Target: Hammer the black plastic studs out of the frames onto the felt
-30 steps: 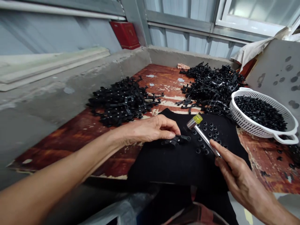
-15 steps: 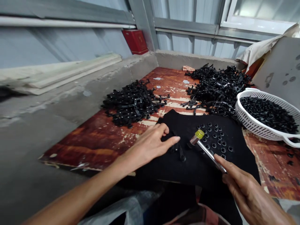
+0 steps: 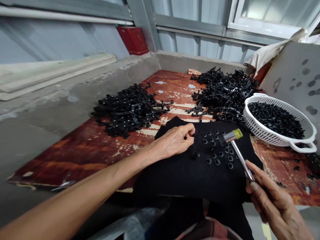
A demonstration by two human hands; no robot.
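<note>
My right hand (image 3: 271,195) is wrapped around the metal handle of a small hammer (image 3: 240,155) with a translucent yellow face. The hammer's head is raised over the right part of a black cloth (image 3: 172,180). Several small round black pieces (image 3: 220,154) lie scattered there. My left hand (image 3: 176,141) is closed in a pinch above the cloth's left half. Something dark shows by its fingertips, too small and dark against the cloth to name. A black knobbed piece (image 3: 195,155) lies just below that hand.
A pile of black knobbed strips (image 3: 130,110) lies to the left on the worn red-brown board (image 3: 82,150). A larger black heap (image 3: 227,90) is at the back. On the right stands a white basket (image 3: 270,133) full of small black pieces. A concrete ledge (image 3: 62,103) borders the left.
My left hand has gone from spread fingers to a pinch and moved toward the round pieces. The hammer has swung to the right, its yellow face now pointing right. The view has shifted slightly.
</note>
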